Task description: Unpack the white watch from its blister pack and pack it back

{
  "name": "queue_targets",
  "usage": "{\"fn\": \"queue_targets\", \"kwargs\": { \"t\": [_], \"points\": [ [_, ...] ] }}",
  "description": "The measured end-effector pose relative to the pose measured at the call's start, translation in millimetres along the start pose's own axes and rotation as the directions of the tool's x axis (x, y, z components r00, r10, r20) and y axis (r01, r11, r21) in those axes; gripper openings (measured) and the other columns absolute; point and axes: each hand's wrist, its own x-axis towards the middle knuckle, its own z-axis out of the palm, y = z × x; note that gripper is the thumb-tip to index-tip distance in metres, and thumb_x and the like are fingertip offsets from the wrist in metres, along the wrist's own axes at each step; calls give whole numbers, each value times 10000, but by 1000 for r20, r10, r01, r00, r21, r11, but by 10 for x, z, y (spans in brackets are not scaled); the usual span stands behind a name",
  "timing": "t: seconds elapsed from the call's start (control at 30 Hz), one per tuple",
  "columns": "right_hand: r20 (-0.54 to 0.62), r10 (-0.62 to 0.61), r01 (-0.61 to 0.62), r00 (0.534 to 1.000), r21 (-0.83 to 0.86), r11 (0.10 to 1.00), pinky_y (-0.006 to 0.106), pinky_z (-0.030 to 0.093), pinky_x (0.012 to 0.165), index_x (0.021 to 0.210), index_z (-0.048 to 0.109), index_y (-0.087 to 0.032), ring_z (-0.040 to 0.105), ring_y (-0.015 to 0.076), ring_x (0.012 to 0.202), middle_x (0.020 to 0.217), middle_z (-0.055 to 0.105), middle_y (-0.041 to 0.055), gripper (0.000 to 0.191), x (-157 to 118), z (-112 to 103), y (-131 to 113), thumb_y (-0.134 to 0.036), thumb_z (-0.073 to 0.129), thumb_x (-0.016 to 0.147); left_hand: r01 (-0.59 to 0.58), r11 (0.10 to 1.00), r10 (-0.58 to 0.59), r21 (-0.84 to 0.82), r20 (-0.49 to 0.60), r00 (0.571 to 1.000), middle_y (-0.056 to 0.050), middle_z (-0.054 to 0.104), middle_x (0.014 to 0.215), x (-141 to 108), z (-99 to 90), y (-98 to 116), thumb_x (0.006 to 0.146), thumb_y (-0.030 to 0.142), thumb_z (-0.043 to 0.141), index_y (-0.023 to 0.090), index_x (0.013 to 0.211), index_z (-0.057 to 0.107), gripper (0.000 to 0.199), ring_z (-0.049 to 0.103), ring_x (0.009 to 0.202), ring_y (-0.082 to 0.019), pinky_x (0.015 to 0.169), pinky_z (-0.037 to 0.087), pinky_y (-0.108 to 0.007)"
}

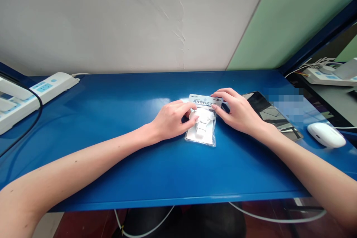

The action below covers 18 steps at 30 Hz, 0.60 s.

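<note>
A clear plastic packet lies on the blue table, topped by a pale header card with printed lettering. Inside it is a white, folded item with a rounded upper part, whose kind I cannot make out. My left hand grips the packet's left side, its thumb over the plastic and its fingers near the card's lower left corner. With thumb and forefinger, my right hand pinches the right end of the card. Its remaining fingers are mostly hidden.
Right of my right hand lies a dark, glossy flat device, partly behind my forearm. A white computer mouse sits farther right. White power strips stand at the left and far right. A pale wall panel rises behind the table.
</note>
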Motion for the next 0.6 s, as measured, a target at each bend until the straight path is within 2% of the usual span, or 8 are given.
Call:
{"fn": "queue_targets", "kwargs": {
  "t": [0.23,0.4,0.6],
  "points": [
    [69,29,-28,997,-11,1000,486,534,922,1218,616,-178,627,323,1129,1255,642,160,311,-8,4,-1,-324,517,961,-44,999,44,-9,-1,999,-19,681,750,-2,12,-9,947,288,558,152,1011,642,172,597,691,-157,667,457,-283],
    [52,33,-32,998,-11,999,504,530,939,1242,600,-176,616,334,1155,1263,646,163,330,-8,9,-4,-323,521,957,-37,999,37,-6,8,999,-22,674,732,0,2,0,953,290,536,165,1004,635,168,597,715,-171,679,459,-291],
    [25,-78,77,997,25,997,497,533,937,1203,622,-200,621,321,1133,1228,658,156,290,-14,-24,-73,-315,550,946,-49,999,49,-2,-17,999,0,615,673,6,2,8,952,280,545,156,996,634,159,558,696,-170,673,458,-293]
  ]
}}
